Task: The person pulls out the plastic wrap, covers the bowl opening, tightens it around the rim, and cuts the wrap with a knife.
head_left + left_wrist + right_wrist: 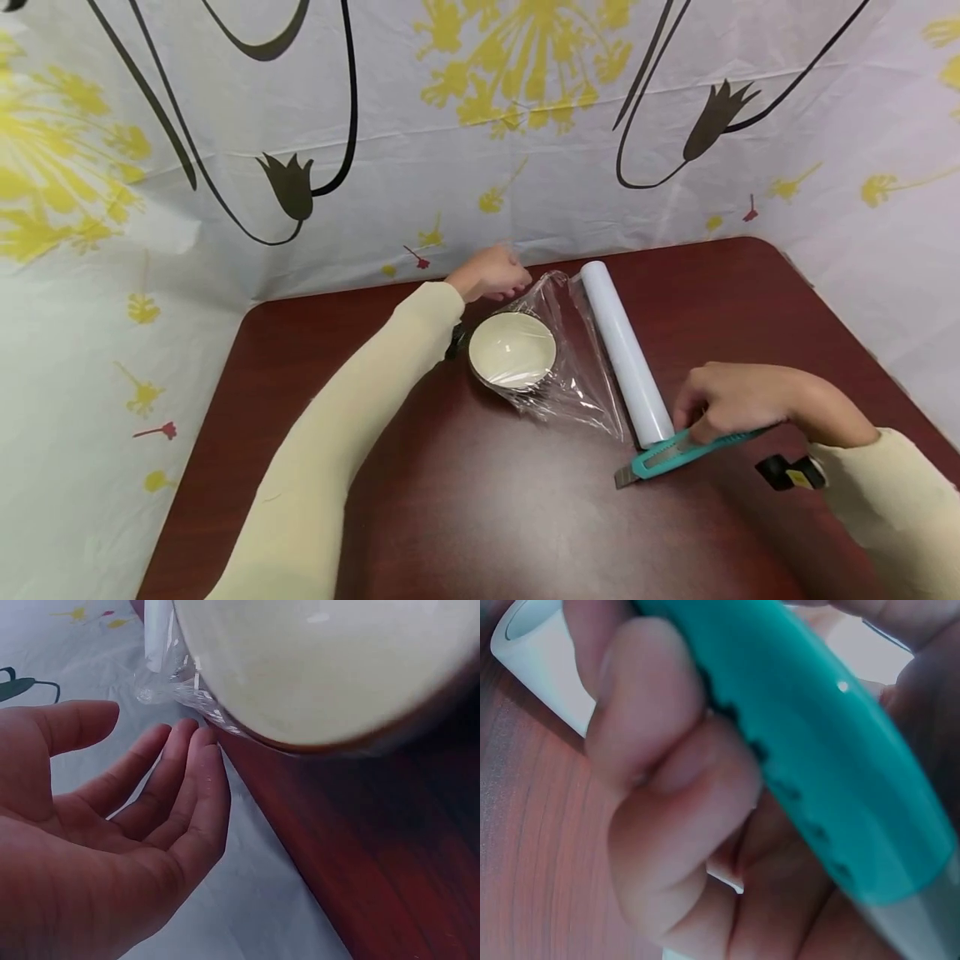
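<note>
A cream bowl [512,350] with a dark outside stands on the table, clear plastic wrap [573,396] draped over and around it. The wrap stretches right to a white roll [626,354] lying lengthwise. My left hand [491,273] is just behind the bowl; in the left wrist view its fingers [191,817] bend loosely near the wrap's bunched edge, thumb apart, nothing held. Beside the roll's near end, my right hand [738,400] grips a teal utility knife [675,454]. The knife's blade [626,476] is out and points left. Up close, curled fingers [682,817] wrap the knife's handle [810,742].
The dark red wooden table [487,500] has its far edge against a white hanging cloth [420,108] printed with yellow and dark flowers. Cloth hangs on the left and right sides too. A black wrist device [791,473] sits by the right sleeve.
</note>
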Tool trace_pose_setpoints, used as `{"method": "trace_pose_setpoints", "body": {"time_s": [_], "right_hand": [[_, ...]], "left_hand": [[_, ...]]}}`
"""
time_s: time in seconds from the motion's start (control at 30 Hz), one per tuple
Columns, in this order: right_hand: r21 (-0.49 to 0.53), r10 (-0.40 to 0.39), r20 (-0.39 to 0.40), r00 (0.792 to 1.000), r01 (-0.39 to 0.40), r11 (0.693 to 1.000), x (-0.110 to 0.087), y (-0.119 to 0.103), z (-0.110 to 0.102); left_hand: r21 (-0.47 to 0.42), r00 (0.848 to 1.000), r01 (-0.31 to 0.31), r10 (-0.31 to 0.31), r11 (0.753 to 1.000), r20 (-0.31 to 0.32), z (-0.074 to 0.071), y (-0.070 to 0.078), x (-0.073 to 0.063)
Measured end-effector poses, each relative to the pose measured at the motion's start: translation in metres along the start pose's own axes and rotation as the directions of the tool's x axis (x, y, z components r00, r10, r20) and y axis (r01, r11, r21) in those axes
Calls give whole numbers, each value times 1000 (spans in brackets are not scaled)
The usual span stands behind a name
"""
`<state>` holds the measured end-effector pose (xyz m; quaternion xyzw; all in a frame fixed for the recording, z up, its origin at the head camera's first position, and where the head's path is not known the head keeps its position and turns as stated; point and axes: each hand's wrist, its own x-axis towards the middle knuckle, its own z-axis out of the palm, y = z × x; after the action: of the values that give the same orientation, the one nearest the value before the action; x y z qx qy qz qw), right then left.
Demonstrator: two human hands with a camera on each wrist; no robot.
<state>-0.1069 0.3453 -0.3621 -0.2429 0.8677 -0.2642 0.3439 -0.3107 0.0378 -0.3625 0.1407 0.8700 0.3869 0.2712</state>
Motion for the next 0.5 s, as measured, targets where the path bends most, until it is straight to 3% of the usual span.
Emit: {"method": "trace_pose_setpoints", "body": {"time_s": [0.3,0.5], "right_hand": [[64,-110,-51,993,113,992,-11,8,-5],[106,-201,-114,973,213,971,-16,19,-7]], "left_hand": [[54,996,-58,61,997,-66,-14,-36,-40],[-68,993,-61,54,996,-102,-16,-65,-59]]}}
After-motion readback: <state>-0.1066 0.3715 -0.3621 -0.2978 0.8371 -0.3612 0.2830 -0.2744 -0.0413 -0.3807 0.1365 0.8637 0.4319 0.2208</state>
